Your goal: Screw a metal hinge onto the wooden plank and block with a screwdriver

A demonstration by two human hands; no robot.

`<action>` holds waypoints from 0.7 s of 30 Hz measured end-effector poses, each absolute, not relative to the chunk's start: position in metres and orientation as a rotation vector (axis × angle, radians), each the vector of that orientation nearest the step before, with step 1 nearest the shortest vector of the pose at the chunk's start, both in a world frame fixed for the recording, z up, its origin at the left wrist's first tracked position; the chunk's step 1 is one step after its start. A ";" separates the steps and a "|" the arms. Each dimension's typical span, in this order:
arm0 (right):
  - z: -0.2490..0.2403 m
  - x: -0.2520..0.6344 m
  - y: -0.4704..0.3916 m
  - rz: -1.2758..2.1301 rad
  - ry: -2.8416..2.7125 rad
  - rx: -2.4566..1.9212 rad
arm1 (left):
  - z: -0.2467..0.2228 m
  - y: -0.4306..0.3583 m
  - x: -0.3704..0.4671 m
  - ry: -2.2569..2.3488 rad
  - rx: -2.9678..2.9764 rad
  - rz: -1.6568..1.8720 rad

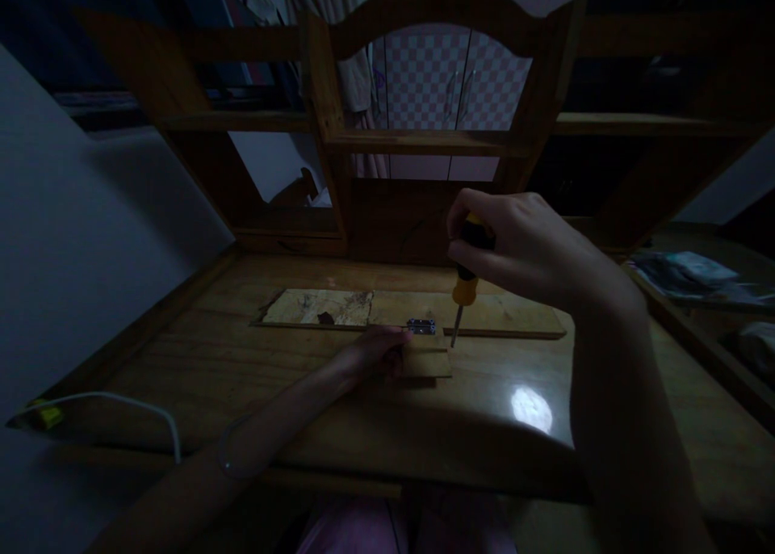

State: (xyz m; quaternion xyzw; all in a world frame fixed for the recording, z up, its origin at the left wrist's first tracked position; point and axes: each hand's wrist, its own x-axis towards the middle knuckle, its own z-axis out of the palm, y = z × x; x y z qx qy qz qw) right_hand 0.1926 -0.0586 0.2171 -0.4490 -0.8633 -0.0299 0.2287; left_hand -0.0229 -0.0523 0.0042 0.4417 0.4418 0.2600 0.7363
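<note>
- So the hinge [421, 326] is the thing to steer by here. It sits across the seam, with the long board [472, 312] on its far side and the small board [429, 365] on its near side.
- Left hand [379, 350] is just left of the hinge, and looks closed on the small board's left end, fingertips right by the metal. It's pretty dark, so I can't tell how hard it's squeezing.
- Right hand [505, 239] is up above and to the right of the hinge, wrapped around the handle of the screwdriver [465, 283]. Tip points down, apart from the hinge on its right side.
- If this is screw-driving, I'd bring that tip over to the hinge and seat it square in a screw head, handle straight up. A leaning driver would probably slip.
- Keep the seam tight and the hinge lined up with it, else the boards could end up skewed imo.
- Pose-wise: right wrist is raised and bent, forearm rising from the near right of the hinge. Dropping the elbow might help push straight down.
- Left forearm comes in low from the hinge's near left, decent for bracing.
</note>
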 end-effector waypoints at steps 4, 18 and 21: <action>0.216 0.192 -0.056 -0.170 -2.241 -1.185 | 0.004 -0.051 -0.022 0.971 0.959 0.567; 0.207 0.181 -0.052 -0.123 -2.312 -1.032 | 0.013 -0.053 -0.020 0.984 0.962 0.565; 0.208 0.182 -0.053 -0.128 -2.295 -1.037 | 0.015 -0.054 -0.020 0.979 0.956 0.559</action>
